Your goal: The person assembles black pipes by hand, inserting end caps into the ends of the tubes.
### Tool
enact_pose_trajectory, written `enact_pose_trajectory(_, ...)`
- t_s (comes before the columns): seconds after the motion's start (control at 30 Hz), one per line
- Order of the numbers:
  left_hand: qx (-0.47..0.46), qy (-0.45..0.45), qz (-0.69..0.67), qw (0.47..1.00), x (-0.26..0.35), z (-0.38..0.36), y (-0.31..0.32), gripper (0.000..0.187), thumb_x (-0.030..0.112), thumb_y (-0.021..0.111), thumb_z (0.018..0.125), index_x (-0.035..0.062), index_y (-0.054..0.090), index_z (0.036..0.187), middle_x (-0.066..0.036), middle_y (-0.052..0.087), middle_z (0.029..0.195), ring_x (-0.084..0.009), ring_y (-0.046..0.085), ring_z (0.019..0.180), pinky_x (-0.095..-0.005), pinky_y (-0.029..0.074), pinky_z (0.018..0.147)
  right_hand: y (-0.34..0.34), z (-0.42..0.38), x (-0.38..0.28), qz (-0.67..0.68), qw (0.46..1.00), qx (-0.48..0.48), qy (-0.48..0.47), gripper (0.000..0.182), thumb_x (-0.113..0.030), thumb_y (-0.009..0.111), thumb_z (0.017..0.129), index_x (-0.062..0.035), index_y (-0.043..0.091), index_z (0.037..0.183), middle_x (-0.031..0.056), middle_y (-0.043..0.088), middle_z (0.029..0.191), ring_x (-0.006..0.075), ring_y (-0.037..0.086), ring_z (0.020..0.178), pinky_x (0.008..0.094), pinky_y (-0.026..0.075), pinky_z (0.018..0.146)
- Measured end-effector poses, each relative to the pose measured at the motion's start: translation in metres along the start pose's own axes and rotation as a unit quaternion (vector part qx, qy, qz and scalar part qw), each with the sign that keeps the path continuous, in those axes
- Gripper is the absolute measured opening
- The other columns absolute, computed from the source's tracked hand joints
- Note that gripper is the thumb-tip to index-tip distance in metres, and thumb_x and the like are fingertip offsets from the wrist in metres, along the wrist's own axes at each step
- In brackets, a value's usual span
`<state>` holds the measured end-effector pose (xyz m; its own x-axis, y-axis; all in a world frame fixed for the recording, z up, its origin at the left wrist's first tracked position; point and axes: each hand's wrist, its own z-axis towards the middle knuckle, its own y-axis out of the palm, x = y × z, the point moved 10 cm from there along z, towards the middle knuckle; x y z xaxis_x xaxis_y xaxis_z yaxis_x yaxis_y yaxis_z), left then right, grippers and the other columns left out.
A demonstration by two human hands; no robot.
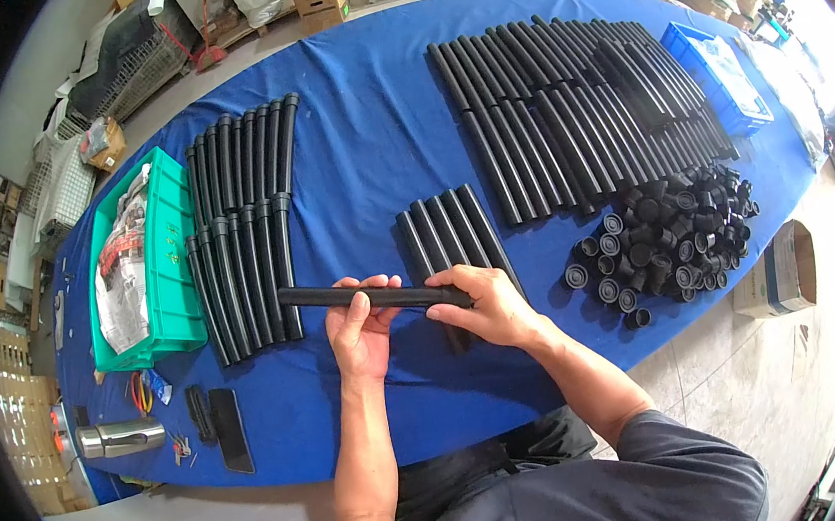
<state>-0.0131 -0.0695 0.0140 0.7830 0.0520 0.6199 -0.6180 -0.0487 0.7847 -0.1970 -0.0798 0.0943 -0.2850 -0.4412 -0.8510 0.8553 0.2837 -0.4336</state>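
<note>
A black plastic tube [403, 295] lies crosswise between my hands above the blue cloth. My left hand [361, 334] grips it left of its middle, thumb in front and fingers curling over from behind. Around its right end my right hand [487, 304] is closed, partly hiding that end. Just beyond, several loose black tubes [449, 225] rest side by side, overlapped by my right hand in this view. To the right is a heap of black end caps [672, 241], some showing round ringed faces.
Capped tubes [243, 167] lie in two rows at left, beside a green crate [173, 274] holding newspaper. More tubes [534, 114] cover the far right, near a blue crate [722, 80]. A steel flask [121, 439] and a phone [231, 430] lie at front left.
</note>
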Motion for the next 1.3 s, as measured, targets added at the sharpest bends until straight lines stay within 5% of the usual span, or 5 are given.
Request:
enact_pose_trajectory(0.63, 0.027, -0.009, -0.026, 0.999, -0.006, -0.001, -0.006, 0.025, 0.009, 0.064, 0.1, 0.0049, 0.058, 0.123, -0.022, 0.069, 0.121, -0.0369, 0.066, 0.119, -0.0475, 0.06, 0.1, 0.006, -0.003, -0.01, -0.043, 0.997, 0.023, -0.067, 0.033, -0.014, 0.078, 0.088, -0.0004, 0.067, 0.116, 0.0165, 0.068, 0.095, 0.0318, 0.071, 0.085, 0.0381, 0.056, 0.072)
enact_pose_trajectory(0.73, 0.001, 0.007, -0.035, 0.999, 0.0, -0.001, 0.0, 0.025, 0.008, 0.064, 0.099, 0.0055, 0.058, 0.123, -0.022, 0.069, 0.121, -0.037, 0.067, 0.118, -0.047, 0.06, 0.099, 0.015, -0.007, 0.019, 0.172, 0.964, -0.076, 0.19, 0.035, -0.012, 0.077, 0.088, -0.0008, 0.065, 0.118, 0.0155, 0.067, 0.097, 0.0325, 0.07, 0.085, 0.0385, 0.057, 0.073)
enact_pose_trajectory(0.77, 0.002, 0.014, -0.037, 0.999, 0.001, -0.001, 0.004, 0.025, 0.008, 0.064, 0.099, 0.0057, 0.057, 0.124, -0.022, 0.069, 0.12, -0.0371, 0.067, 0.117, -0.0465, 0.061, 0.098, 0.014, -0.006, 0.02, 0.146, 0.97, -0.07, 0.182, 0.036, -0.011, 0.077, 0.088, -0.0008, 0.064, 0.12, 0.0151, 0.066, 0.1, 0.0327, 0.071, 0.085, 0.0388, 0.057, 0.072)
enact_pose_trajectory(0.87, 0.005, 0.001, -0.05, 0.999, -0.001, -0.002, 0.006, 0.023, 0.007, 0.063, 0.099, 0.0061, 0.058, 0.122, -0.022, 0.07, 0.119, -0.0373, 0.068, 0.116, -0.0468, 0.062, 0.096, 0.001, -0.002, -0.012, -0.03, 0.996, 0.012, -0.078, 0.035, -0.011, 0.077, 0.088, -0.0006, 0.064, 0.119, 0.0159, 0.066, 0.102, 0.0326, 0.071, 0.086, 0.039, 0.057, 0.073)
enact_pose_trajectory(1.3, 0.03, -0.012, -0.029, 0.999, -0.004, -0.003, 0.009, 0.021, 0.01, 0.061, 0.102, 0.0066, 0.06, 0.123, -0.021, 0.069, 0.12, -0.0387, 0.068, 0.116, -0.0491, 0.063, 0.094, 0.002, -0.004, -0.009, -0.059, 0.994, 0.035, -0.089, 0.036, -0.008, 0.078, 0.085, -0.0012, 0.065, 0.118, 0.0156, 0.067, 0.108, 0.0328, 0.07, 0.095, 0.04, 0.058, 0.079)
